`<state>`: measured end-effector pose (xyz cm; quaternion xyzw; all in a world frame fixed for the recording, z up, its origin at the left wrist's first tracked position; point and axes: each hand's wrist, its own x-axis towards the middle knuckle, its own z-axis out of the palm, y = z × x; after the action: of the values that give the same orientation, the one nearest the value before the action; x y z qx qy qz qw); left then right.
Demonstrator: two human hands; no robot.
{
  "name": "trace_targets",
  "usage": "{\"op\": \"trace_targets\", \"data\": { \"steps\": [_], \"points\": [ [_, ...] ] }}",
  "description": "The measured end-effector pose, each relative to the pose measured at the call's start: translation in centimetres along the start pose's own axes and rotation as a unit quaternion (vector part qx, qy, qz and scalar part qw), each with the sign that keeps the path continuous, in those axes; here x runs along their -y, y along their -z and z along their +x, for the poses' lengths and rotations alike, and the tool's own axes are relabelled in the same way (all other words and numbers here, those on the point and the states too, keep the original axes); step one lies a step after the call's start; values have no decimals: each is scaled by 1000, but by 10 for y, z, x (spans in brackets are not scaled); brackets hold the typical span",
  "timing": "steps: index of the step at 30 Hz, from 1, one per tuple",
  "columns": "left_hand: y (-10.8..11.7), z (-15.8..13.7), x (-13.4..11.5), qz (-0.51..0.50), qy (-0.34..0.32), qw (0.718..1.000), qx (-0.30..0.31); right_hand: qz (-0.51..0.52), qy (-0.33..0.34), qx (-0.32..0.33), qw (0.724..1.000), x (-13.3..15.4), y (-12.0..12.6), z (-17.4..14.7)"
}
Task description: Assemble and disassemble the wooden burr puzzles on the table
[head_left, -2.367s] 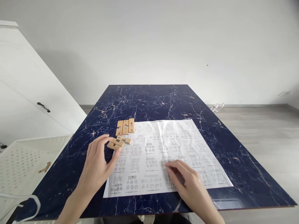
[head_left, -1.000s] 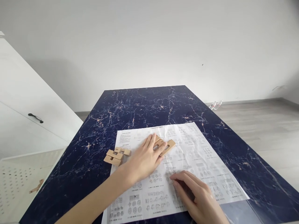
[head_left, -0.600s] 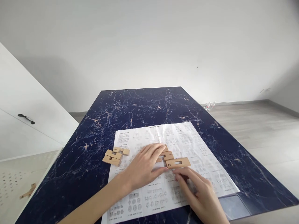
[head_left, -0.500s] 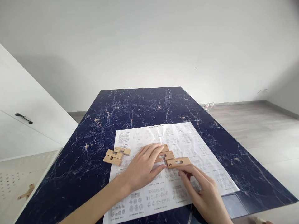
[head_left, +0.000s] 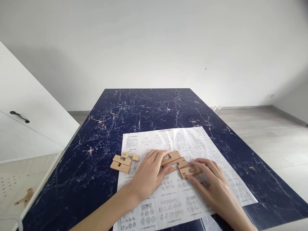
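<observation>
My left hand (head_left: pixel 145 176) is closed, thumb and fingers pinching the left end of a notched wooden puzzle piece (head_left: pixel 175 154). Against that piece lies another, marked 1 (head_left: pixel 182 161), with a small tip of wood showing under my left thumb. A slotted puzzle piece marked 2 (head_left: pixel 184 173) sits tilted beside them. The thumb and fingers of my right hand (head_left: pixel 213 181) grip its right part, covering some of the slot. All of these rest over a printed instruction sheet (head_left: pixel 179 195) with small diagrams.
Several more wooden pieces (head_left: pixel 121 165), one marked 3, lie together at the sheet's left edge. The table (head_left: pixel 141 109) has a dark blue marbled top. A white cabinet (head_left: pixel 36 96) stands at left. Crossed wooden pieces (head_left: pixel 26 197) lie on a lower surface there.
My right hand has moved up and taken hold of the piece marked 2, which is now tilted. The pieces under my left hand have turned, showing more of the upper one.
</observation>
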<state>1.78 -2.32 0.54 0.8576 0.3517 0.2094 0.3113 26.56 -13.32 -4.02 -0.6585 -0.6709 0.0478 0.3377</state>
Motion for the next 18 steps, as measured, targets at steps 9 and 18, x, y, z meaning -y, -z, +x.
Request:
{"op": "trace_targets", "data": {
  "steps": [9, 18],
  "points": [
    [-6, 1, 9, -50, 11, 998, -43, 52, -33, 57, 996, 9, 5, 2],
    [-5, 3, 5, -89, 48, 994, -41, 82, -29, 44, 995, 15, 8, 2]
  ]
}}
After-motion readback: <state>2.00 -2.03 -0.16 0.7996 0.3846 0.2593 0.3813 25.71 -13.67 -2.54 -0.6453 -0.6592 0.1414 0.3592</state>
